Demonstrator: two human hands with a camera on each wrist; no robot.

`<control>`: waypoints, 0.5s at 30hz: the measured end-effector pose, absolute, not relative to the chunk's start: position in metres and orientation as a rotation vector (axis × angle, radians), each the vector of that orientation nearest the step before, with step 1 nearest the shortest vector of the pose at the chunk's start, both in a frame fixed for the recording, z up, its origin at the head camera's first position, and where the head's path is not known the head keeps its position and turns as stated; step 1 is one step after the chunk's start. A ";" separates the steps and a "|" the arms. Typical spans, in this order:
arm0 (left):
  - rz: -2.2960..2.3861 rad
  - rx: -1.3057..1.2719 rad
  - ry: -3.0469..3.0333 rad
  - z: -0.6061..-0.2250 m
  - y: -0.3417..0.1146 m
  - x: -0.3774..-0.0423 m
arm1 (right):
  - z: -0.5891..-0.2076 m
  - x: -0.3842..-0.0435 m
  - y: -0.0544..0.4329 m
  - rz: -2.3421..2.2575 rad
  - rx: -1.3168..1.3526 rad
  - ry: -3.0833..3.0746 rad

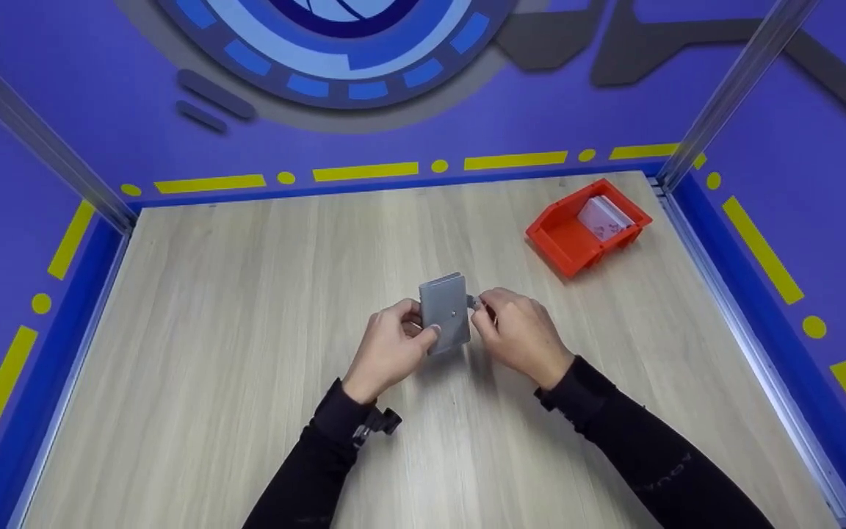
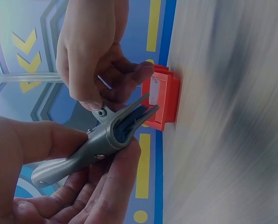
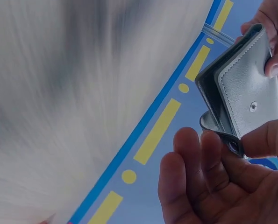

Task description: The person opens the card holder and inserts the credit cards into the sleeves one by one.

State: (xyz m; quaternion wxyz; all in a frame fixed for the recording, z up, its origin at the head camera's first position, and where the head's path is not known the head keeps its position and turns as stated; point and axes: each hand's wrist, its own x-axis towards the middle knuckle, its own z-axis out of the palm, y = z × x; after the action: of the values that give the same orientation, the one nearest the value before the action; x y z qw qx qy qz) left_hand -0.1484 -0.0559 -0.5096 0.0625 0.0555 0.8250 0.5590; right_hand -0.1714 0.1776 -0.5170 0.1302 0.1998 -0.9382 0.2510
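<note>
A small grey wallet (image 1: pixel 445 312) with stitched edges is held upright above the table. My left hand (image 1: pixel 390 345) grips its lower left side, the thumb lying on the front face. My right hand (image 1: pixel 522 334) pinches the wallet's strap (image 3: pixel 233 145), which carries a snap button, at the right edge. The strap is unfastened, and a metal snap stud (image 3: pixel 253 107) shows on the front face. In the left wrist view, the wallet (image 2: pixel 73 161) is seen end-on, its two covers slightly apart with dark blue lining between them. What lies inside cannot be made out.
A red bin (image 1: pixel 566 239) stands at the back right of the wooden table (image 1: pixel 247 308), with a stack of white and pink cards (image 1: pixel 605 217) in it. Purple-blue panels with yellow markings wall the table at the back and both sides.
</note>
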 end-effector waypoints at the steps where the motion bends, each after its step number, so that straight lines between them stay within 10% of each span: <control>1: 1.688 0.169 2.492 -0.510 -0.056 -0.148 | -0.517 -0.172 0.178 0.723 0.579 -2.718; 15: 1.685 0.187 2.418 -0.512 -0.059 -0.151 | -0.513 -0.174 0.183 0.915 0.641 -2.780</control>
State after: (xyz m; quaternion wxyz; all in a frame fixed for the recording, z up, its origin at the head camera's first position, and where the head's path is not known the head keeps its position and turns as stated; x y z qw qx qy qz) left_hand -0.1507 -0.0591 -0.5117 0.0943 0.0629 0.8151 0.5681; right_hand -0.1736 0.1832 -0.5131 0.0727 0.2133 -0.9254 0.3046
